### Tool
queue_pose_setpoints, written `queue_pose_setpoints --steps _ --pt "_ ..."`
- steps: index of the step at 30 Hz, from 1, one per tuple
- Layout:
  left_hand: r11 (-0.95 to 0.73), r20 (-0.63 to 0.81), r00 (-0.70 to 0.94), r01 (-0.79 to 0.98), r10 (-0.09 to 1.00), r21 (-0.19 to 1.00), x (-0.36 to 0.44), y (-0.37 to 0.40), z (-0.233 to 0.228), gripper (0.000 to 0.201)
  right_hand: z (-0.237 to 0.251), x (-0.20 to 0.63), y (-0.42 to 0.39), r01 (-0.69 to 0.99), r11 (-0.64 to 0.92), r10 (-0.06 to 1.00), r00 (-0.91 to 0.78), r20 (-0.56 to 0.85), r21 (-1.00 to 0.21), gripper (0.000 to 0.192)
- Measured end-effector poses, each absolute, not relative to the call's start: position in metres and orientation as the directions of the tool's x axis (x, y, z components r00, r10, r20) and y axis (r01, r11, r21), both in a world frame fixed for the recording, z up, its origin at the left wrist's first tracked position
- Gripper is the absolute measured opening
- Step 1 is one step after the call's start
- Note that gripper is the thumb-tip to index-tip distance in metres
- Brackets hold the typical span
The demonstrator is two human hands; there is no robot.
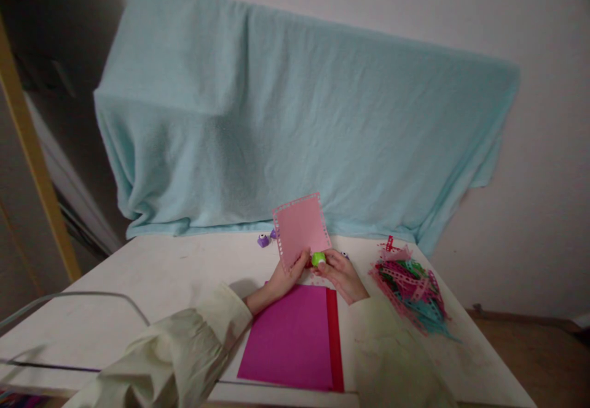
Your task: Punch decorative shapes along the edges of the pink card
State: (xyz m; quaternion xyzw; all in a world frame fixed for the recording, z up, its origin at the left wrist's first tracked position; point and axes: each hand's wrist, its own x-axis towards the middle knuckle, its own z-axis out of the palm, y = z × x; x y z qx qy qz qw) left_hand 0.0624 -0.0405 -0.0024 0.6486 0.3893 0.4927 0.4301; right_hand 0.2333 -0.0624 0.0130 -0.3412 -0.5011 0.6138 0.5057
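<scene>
Against a plain wall, a fuzzy pale-blue blanket drapes behind the scuffed white tabletop. Flat magenta and red paper sheets lie near the front edge, a tangled heap of punched paper strips to the right. The left hand pinches a pink square card with lacy punched edges, held upright; the right hand grips a small green punch at the card's lower edge.

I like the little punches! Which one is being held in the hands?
The green punch, pinched at the pink paper square's bottom edge by the right hand. The purple punch sits untouched on the table.
</scene>
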Motion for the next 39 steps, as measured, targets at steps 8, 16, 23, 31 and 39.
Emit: queue_pose_setpoints --steps 8,16,23,31,39 --pt "-0.406 0.377 0.208 0.126 0.903 0.905 0.063 -0.041 -0.001 0.038 0.012 0.233 -0.063 -0.263 0.031 0.963 -0.25 0.1 -0.964 0.034" --pt "-0.423 0.388 0.226 0.132 0.894 0.897 0.064 -0.037 -0.005 0.038 0.009 0.234 -0.061 -0.249 0.051 0.959 -0.258 0.117 -0.967 0.032" --pt "-0.528 0.496 0.212 0.143 0.842 0.837 0.064 -0.042 0.004 0.036 0.006 0.235 -0.058 -0.251 0.07 0.957 -0.255 0.136 -0.965 0.026" --pt "-0.55 0.511 0.232 0.153 0.828 0.821 0.062 -0.042 0.004 0.035 0.007 0.235 -0.059 -0.247 0.079 0.96 -0.243 0.141 -0.966 0.027" --pt "-0.585 0.537 0.256 0.178 0.804 0.791 0.065 -0.039 -0.002 0.033 0.007 0.236 -0.059 -0.235 0.079 0.96 -0.244 0.137 -0.969 0.026"
